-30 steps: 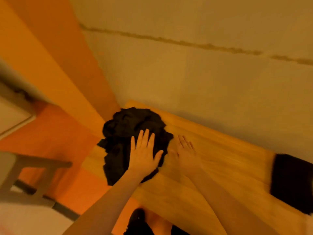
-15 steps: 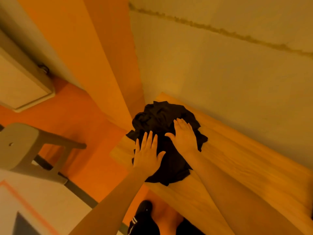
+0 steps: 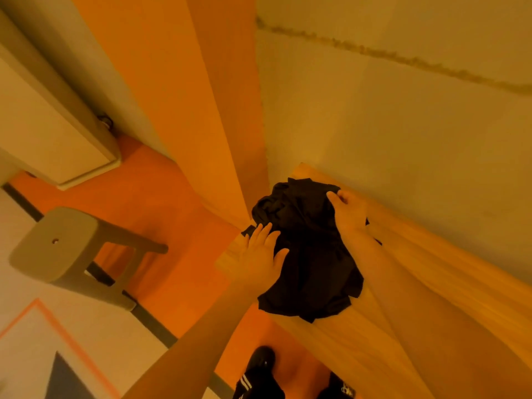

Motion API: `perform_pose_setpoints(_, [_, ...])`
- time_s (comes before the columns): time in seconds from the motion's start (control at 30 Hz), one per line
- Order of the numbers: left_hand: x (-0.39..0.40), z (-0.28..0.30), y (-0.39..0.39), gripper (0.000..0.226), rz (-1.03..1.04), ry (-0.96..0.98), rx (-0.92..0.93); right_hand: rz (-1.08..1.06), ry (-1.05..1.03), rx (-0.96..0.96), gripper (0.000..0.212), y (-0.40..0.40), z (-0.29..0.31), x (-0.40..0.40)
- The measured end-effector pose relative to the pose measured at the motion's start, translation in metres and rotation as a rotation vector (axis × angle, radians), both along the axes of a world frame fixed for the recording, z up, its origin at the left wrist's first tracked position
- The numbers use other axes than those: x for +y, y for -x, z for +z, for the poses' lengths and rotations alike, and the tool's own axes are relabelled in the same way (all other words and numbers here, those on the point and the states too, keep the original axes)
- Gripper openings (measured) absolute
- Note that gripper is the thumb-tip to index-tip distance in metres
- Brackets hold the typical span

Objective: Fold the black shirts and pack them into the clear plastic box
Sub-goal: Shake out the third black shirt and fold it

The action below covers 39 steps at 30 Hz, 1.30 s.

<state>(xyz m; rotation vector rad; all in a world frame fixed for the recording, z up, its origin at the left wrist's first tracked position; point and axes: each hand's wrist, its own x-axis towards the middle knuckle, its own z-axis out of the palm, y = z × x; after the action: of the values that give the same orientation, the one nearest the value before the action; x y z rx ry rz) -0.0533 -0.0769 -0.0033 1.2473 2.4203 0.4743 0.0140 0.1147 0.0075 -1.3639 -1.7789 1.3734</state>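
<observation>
Pinching the far edge of the crumpled black shirt pile [image 3: 308, 249] on the wooden table [image 3: 431, 298], the right hand [image 3: 349, 213] grips; left hand [image 3: 260, 254] rests flat, fingers spread. Folding seems barely begun; no box in view.

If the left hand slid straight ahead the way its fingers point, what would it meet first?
The crumpled black shirt: the left hand lies open at its near-left edge, fingertips already on the cloth. Depth is hard to judge.

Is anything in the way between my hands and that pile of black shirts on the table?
Nothing visible is. The left hand lies flat on the near left edge of the black shirts, and the right hand is curled at the pile's far edge.
</observation>
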Motion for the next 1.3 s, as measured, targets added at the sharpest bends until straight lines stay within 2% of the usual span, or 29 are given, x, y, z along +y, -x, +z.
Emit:
perform_pose_setpoints(0.1, [0.025,0.043,0.009,0.049,0.002,-0.197,-0.183,0.058,0.021,0.118,0.033,-0.009,0.044,0.016])
perform_pose_setpoints(0.23, [0.083,0.112,0.016,0.058,0.027,-0.374,-0.309,0.196,-0.013,0.225,0.025,-0.019,0.126,0.035])
perform_pose_setpoints(0.37, [0.131,0.181,0.015,0.067,-0.103,-0.484,-0.474,0.347,-0.090,0.288,0.022,-0.039,0.207,0.047])
perform_pose_setpoints(0.43, [0.147,0.215,0.014,0.055,-0.208,-0.499,-0.593,0.405,-0.116,0.290,0.024,-0.051,0.241,0.053])
perform_pose_setpoints(0.5, [0.157,0.247,0.009,0.030,-0.265,-0.515,-0.691,0.448,-0.159,0.284,0.025,-0.065,0.273,0.058])
perform_pose_setpoints(0.57, [0.164,0.277,0.002,0.009,-0.296,-0.544,-0.660,0.455,-0.213,0.283,0.026,-0.080,0.303,0.063])
perform_pose_setpoints(0.83, [0.192,0.380,-0.047,0.026,-0.480,-0.617,-0.728,0.344,-0.406,0.337,0.029,-0.142,0.394,0.075])
perform_pose_setpoints(0.93, [0.199,0.411,-0.060,0.018,-0.535,-0.607,-0.672,0.286,-0.478,0.302,0.027,-0.164,0.419,0.078])
perform_pose_setpoints(1.0, [0.202,0.428,-0.065,0.008,-0.600,-0.508,-0.662,0.250,-0.525,0.252,0.024,-0.178,0.433,0.080])
perform_pose_setpoints(1.1, [0.206,0.446,-0.070,0.013,-0.633,-0.420,-0.633,0.209,-0.585,0.158,0.023,-0.198,0.450,0.082])
perform_pose_setpoints(1.2, [0.210,0.460,-0.079,0.018,-0.622,-0.472,-0.738,0.177,-0.619,0.141,0.022,-0.218,0.461,0.081])
perform_pose_setpoints(1.3, [0.214,0.471,-0.092,0.017,-0.614,-0.529,-0.786,0.178,-0.632,0.075,0.012,-0.234,0.469,0.079])
